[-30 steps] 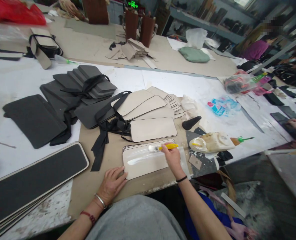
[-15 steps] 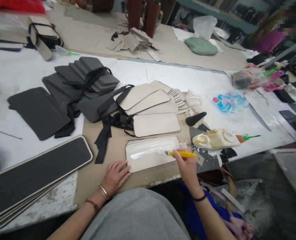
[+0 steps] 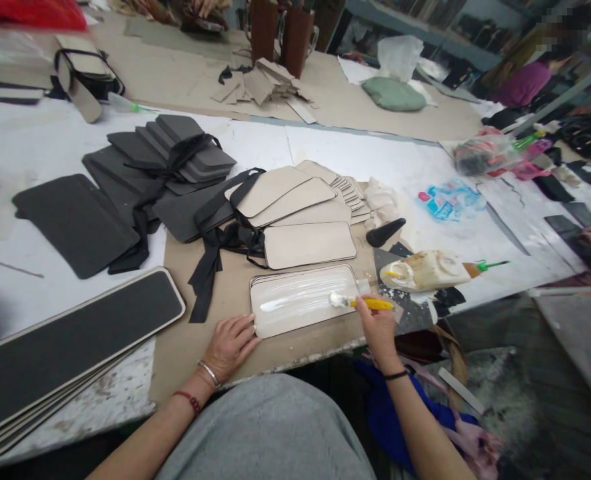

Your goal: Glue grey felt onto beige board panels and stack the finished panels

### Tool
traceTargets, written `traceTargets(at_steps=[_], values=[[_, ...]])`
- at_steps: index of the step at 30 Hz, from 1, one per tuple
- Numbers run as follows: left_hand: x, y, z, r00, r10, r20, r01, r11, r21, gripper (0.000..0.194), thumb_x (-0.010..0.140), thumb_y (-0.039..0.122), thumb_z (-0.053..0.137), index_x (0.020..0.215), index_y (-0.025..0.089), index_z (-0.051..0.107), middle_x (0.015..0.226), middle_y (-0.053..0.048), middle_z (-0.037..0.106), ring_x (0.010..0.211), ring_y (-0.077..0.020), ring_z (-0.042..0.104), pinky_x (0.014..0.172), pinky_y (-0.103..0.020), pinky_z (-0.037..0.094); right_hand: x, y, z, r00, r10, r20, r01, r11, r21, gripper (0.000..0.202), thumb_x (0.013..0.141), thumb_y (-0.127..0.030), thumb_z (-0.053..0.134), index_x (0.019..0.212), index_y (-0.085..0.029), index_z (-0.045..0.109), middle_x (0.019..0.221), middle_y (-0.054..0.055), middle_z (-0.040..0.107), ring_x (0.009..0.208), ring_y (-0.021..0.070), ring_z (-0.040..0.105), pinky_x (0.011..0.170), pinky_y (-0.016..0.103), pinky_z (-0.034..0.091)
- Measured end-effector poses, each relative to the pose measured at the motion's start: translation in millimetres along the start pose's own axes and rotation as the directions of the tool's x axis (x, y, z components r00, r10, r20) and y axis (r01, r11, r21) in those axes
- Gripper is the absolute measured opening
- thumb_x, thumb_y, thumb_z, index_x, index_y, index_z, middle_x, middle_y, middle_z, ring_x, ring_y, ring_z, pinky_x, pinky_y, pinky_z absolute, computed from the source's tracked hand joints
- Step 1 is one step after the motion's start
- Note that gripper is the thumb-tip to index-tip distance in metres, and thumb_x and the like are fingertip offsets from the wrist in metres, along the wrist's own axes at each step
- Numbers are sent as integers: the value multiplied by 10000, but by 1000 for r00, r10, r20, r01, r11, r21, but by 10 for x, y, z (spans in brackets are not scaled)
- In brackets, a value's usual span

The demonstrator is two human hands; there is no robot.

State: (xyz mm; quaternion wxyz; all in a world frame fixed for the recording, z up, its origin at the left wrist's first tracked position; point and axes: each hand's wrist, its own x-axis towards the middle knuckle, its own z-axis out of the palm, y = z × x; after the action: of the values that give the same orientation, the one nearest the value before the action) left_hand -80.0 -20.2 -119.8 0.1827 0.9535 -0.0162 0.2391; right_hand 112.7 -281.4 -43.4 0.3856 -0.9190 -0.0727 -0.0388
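Observation:
My right hand grips the yellow handle of a brush, whose bristles carry white paste and rest on a cream rounded panel. Wet white streaks run along that panel, which tops a small stack. At the panel's lower left corner lies my left hand, fingers stretched out and touching its edge, holding nothing. Just behind is another pile of cream panels, fanned out and bound with black cloth strips. A cut-open plastic bottle with white paste in it lies right of my right hand.
Dark grey panels are fanned out at the left, and long dark strips with pale edges are stacked at the near left. A black cone-shaped piece lies near the bottle. Across the table are cardboard scraps; a person in purple is at far right.
The brush has shifted slightly right across the panel, and more white streaks show on it. My left hand stays at the panel's corner. A hand now shows at the far top.

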Motion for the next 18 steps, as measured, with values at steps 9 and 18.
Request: traceTargets(at_steps=[9,18], values=[[0,0,14,1000,0,6,0,1000,23,157,824,305,548,923,201,612,1041,-63,663,956,-193,561,834,-361,416,17,-100,-223,996,-60,-70,60,998,2,329,772,-513,504,765,-190,564,756,52,610,703,194,564,705,339,431],[40,48,-34,999,-11,43,10,999,38,173,834,315,529,930,205,622,1018,-60,662,948,-183,553,822,-348,412,-536,-967,826,928,-124,351,-49,894,445,205,785,-408,532,758,-205,554,720,5,573,680,155,560,649,277,454]])
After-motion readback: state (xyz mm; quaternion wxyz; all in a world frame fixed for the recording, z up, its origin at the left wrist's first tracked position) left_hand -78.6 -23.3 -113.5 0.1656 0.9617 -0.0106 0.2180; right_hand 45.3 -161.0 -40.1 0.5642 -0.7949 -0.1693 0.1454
